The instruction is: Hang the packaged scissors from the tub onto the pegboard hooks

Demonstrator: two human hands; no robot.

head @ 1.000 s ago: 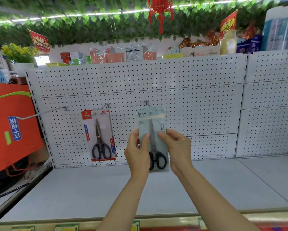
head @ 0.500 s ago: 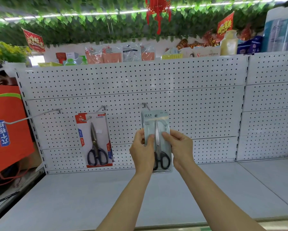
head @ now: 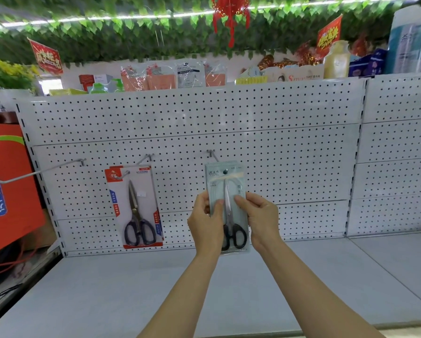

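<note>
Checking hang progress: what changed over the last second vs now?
Little changed. Both hands, left hand and right hand, keep pinching the pale scissors pack on the middle hook; the pack's hang hole now shows the hook tip through it, so it looks threaded on. The red scissors pack stays hanging, and the long left hook stays bare.

Both hands, left (head: 205, 224) and right (head: 262, 219), pinch the grey scissors pack (head: 226, 189) on the middle hook (head: 211, 153); the red scissors pack (head: 135, 208) hangs just left on the pegboard (head: 277, 142).
</note>
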